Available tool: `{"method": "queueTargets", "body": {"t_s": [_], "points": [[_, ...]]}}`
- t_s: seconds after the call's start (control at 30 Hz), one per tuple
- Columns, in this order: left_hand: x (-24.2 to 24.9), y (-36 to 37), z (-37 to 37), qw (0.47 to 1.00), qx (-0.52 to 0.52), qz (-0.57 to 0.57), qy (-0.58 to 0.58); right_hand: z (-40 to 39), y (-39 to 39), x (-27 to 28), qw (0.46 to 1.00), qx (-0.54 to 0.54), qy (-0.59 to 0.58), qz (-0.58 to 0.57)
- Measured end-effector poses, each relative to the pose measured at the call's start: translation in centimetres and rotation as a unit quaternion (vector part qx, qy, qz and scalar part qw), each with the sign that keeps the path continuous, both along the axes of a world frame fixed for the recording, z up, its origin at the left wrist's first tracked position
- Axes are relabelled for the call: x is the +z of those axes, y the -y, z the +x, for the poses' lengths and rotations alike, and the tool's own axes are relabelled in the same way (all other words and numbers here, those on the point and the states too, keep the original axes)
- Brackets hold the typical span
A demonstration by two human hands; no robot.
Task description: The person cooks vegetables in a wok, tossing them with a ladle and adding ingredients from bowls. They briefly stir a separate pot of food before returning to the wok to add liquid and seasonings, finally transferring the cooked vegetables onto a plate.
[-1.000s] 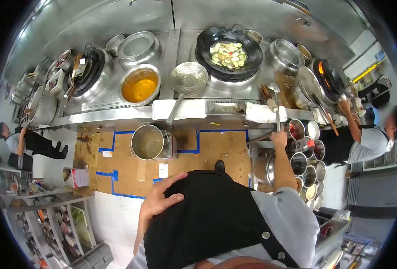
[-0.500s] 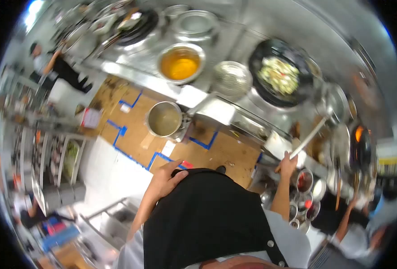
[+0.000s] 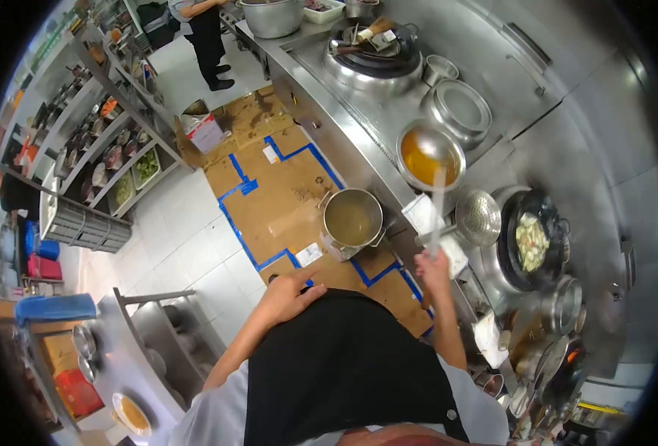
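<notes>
My right hand (image 3: 434, 269) is wrapped round the long handle of a ladle (image 3: 438, 204). The ladle's bowl overlaps the metal basin of orange oil (image 3: 416, 169) on the stove. Beside the basin lies a perforated strainer (image 3: 479, 218). A black wok (image 3: 509, 260) holds pale chopped vegetables (image 3: 531, 241), to the right of the strainer. My left hand (image 3: 290, 296) rests at the waist of my black apron (image 3: 344, 364), fingers stretched out, holding nothing.
A pot of cloudy liquid (image 3: 352, 217) stands low beside the stove, over taped cardboard (image 3: 284, 201). A person (image 3: 206, 41) stands at the far end of the counter. Shelves (image 3: 91, 126) with food containers line the left, and a steel table (image 3: 135, 364) is at lower left.
The view has turned toward the right. My right hand has carried the ladle from the basins at the right over to the oil basin. My left hand stays at the apron.
</notes>
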State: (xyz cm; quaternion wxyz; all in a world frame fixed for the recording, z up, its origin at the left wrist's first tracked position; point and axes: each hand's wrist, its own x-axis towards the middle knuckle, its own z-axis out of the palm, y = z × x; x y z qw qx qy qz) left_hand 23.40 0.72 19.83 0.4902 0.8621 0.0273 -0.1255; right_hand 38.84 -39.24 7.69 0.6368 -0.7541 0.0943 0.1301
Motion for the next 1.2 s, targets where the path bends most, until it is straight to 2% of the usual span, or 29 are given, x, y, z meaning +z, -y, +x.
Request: {"method": "queueTargets", "body": {"t_s": [0.07, 0.13, 0.17, 0.27, 0.3, 0.33, 0.37, 0.43, 0.47, 0.57, 0.63, 0.7, 0.8, 0.9, 0.97, 1.07, 1.13, 1.2], "points": [[-0.3, -5.1, 0.2, 0.999, 0.024, 0.030, 0.018, 1.3, -7.0, -2.1, 0.987, 0.081, 0.038, -0.137], [1.2, -9.8, 0.3, 0.996, 0.055, 0.067, 0.029, 3.2, -13.7, -3.0, 0.988, 0.097, 0.026, -0.117], [0.9, -12.3, 0.1, 0.991, 0.055, 0.115, 0.042, 4.4, -16.8, -2.5, 0.992, 0.069, 0.019, -0.103], [0.4, -18.3, -0.6, 0.983, 0.094, 0.146, 0.065, 10.7, -23.4, -1.9, 0.995, 0.001, 0.030, -0.099], [0.5, -19.9, -0.7, 0.982, 0.101, 0.143, 0.067, 13.2, -24.7, -1.5, 0.993, -0.012, 0.039, -0.113], [0.6, -21.3, -0.6, 0.982, 0.109, 0.138, 0.069, 17.1, -24.6, -4.6, 0.987, -0.005, 0.042, -0.154], [0.5, -22.4, -0.4, 0.982, 0.118, 0.132, 0.073, 19.1, -25.9, -3.1, 0.980, -0.018, 0.035, -0.195], [0.0, -24.1, 0.4, 0.981, 0.137, 0.122, 0.065, 25.4, -23.8, -9.4, 0.939, 0.022, 0.146, -0.312], [-0.4, -24.8, 0.9, 0.980, 0.147, 0.116, 0.060, 26.3, -24.3, -9.6, 0.910, 0.030, 0.156, -0.383], [-1.2, -26.2, 2.9, 0.983, 0.158, 0.078, 0.056, 26.6, -26.8, -9.2, 0.900, -0.038, 0.097, -0.424], [-1.3, -28.1, 4.5, 0.982, 0.184, 0.026, 0.027, 26.6, -27.7, -8.2, 0.896, -0.046, 0.050, -0.439], [-1.0, -30.8, 6.0, 0.972, 0.214, 0.090, 0.046, 28.3, -27.4, -9.0, 0.863, -0.005, -0.026, -0.504], [-3.1, -35.9, 8.9, 0.958, 0.248, 0.140, 0.024, 29.0, -33.1, -3.6, 0.804, 0.040, 0.086, -0.588], [-4.9, -39.0, 14.6, 0.951, 0.256, 0.169, -0.042, 34.2, -40.7, -3.4, 0.881, 0.150, 0.150, -0.422], [-5.0, -40.8, 20.1, 0.951, 0.243, 0.177, -0.068, 40.2, -48.8, -2.6, 0.915, 0.176, 0.182, -0.314], [-3.6, -42.6, 29.3, 0.967, 0.221, 0.125, -0.018, 51.6, -61.8, 2.0, 0.905, 0.151, 0.332, -0.218], [-3.1, -44.1, 33.8, 0.960, 0.229, 0.160, 0.017, 59.1, -69.1, 6.0, 0.923, 0.140, 0.330, -0.143], [-1.0, -45.0, 37.6, 0.946, 0.264, 0.188, 0.028, 66.0, -75.1, 8.6, 0.915, 0.118, 0.369, -0.113]]}}
